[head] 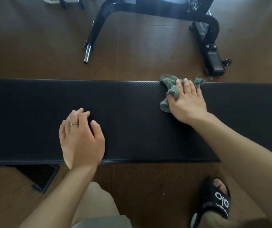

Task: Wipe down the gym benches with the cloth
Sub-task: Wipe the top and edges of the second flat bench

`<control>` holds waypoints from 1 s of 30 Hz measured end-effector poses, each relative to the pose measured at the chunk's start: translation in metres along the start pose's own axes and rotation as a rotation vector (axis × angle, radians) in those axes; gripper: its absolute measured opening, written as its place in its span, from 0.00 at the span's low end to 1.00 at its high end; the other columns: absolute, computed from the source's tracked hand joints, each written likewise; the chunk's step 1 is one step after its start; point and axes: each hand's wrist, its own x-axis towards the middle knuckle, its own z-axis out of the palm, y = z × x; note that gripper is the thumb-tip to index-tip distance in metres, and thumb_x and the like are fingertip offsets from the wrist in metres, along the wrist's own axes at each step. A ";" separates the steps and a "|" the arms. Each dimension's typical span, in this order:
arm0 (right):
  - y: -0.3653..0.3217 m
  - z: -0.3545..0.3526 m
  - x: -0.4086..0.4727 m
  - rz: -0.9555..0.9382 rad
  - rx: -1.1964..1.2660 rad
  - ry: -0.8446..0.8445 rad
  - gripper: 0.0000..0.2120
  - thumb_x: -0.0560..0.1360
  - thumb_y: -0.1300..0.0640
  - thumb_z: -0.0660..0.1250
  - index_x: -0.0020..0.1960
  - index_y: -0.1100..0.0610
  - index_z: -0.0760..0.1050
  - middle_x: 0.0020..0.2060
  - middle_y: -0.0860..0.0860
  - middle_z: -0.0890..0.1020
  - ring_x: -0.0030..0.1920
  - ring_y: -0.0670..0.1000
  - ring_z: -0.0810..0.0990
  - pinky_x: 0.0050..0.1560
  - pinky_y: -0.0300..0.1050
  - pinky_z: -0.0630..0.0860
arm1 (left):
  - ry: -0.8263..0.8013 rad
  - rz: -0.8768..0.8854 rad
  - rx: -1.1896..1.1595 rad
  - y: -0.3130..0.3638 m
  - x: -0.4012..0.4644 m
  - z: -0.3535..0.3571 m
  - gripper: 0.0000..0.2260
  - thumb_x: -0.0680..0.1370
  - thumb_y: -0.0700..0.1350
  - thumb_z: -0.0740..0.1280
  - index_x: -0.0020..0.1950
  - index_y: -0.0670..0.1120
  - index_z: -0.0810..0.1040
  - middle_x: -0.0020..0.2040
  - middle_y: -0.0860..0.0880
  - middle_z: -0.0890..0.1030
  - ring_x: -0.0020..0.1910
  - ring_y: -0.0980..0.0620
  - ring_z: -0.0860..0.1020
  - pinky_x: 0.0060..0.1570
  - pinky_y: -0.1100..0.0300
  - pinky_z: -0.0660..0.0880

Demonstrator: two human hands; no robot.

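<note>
Head view: right hand (187, 100) presses the green cloth (171, 92) flat, fingers spread, at the bench (132, 116) far edge; left hand (81, 137) rests relaxed, holding nothing.

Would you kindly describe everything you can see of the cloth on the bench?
The cloth is a grey-green, knobbly textured rag, crumpled rather than spread flat. It lies on the black bench pad at its far edge, right of centre, one frayed end trailing along that edge. The right hand presses on it, covering its middle.
</note>
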 end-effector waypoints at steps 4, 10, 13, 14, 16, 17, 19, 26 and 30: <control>-0.068 0.003 0.013 0.038 -0.014 -0.001 0.36 0.85 0.39 0.40 0.83 0.61 0.40 0.83 0.63 0.44 0.83 0.62 0.40 0.81 0.61 0.38 | -0.003 -0.006 0.005 0.001 0.001 0.000 0.12 0.83 0.45 0.58 0.65 0.46 0.75 0.71 0.46 0.75 0.76 0.47 0.67 0.78 0.46 0.58; -0.147 0.018 -0.024 -0.398 -0.008 0.013 0.36 0.85 0.39 0.42 0.84 0.59 0.41 0.83 0.62 0.42 0.83 0.61 0.37 0.81 0.61 0.36 | -0.010 -0.009 0.013 0.001 0.000 0.000 0.13 0.83 0.45 0.58 0.66 0.46 0.75 0.72 0.46 0.74 0.76 0.47 0.67 0.78 0.46 0.58; -0.137 0.017 -0.012 -0.523 0.036 0.044 0.34 0.85 0.38 0.44 0.85 0.54 0.45 0.84 0.57 0.46 0.84 0.56 0.41 0.82 0.57 0.37 | -0.010 -0.002 0.017 -0.001 -0.001 0.000 0.13 0.84 0.44 0.59 0.66 0.46 0.75 0.72 0.46 0.74 0.76 0.47 0.67 0.78 0.45 0.58; -0.128 0.014 -0.003 -0.540 0.029 0.064 0.33 0.85 0.37 0.45 0.85 0.52 0.47 0.84 0.55 0.49 0.84 0.54 0.44 0.82 0.55 0.39 | -0.012 -0.001 0.014 -0.001 -0.001 0.000 0.13 0.84 0.44 0.59 0.66 0.46 0.75 0.72 0.46 0.74 0.76 0.47 0.67 0.78 0.45 0.58; -0.108 0.006 0.017 -0.510 0.012 0.124 0.31 0.84 0.36 0.47 0.83 0.48 0.55 0.81 0.55 0.61 0.82 0.54 0.56 0.81 0.52 0.49 | -0.013 -0.003 0.007 -0.002 -0.001 -0.001 0.12 0.84 0.44 0.59 0.66 0.46 0.75 0.72 0.47 0.74 0.76 0.47 0.67 0.78 0.46 0.58; -0.096 0.002 0.028 -0.458 0.016 0.150 0.30 0.83 0.36 0.48 0.81 0.47 0.61 0.77 0.55 0.68 0.78 0.56 0.63 0.78 0.52 0.55 | -0.012 -0.007 0.006 -0.001 -0.001 -0.001 0.12 0.84 0.44 0.59 0.66 0.46 0.75 0.72 0.47 0.74 0.76 0.48 0.67 0.78 0.46 0.58; -0.063 -0.004 0.044 -0.330 0.014 0.180 0.27 0.83 0.37 0.48 0.74 0.49 0.70 0.68 0.55 0.76 0.71 0.58 0.71 0.71 0.53 0.62 | -0.005 -0.013 0.004 0.000 -0.001 -0.001 0.12 0.83 0.44 0.59 0.66 0.46 0.75 0.72 0.48 0.74 0.76 0.48 0.67 0.78 0.46 0.58; 0.049 -0.017 0.055 -0.022 -0.071 0.177 0.31 0.84 0.39 0.44 0.69 0.58 0.74 0.66 0.59 0.77 0.69 0.61 0.72 0.75 0.56 0.59 | 0.003 -0.027 0.010 0.003 -0.002 0.003 0.12 0.83 0.45 0.58 0.65 0.46 0.75 0.73 0.48 0.73 0.76 0.47 0.66 0.79 0.48 0.56; -0.014 -0.014 0.053 -0.095 -0.059 0.150 0.30 0.84 0.40 0.44 0.70 0.58 0.73 0.68 0.59 0.77 0.70 0.60 0.73 0.73 0.54 0.60 | 0.007 -0.021 0.020 0.003 -0.002 0.004 0.12 0.83 0.45 0.58 0.65 0.46 0.74 0.72 0.47 0.73 0.76 0.47 0.67 0.78 0.45 0.57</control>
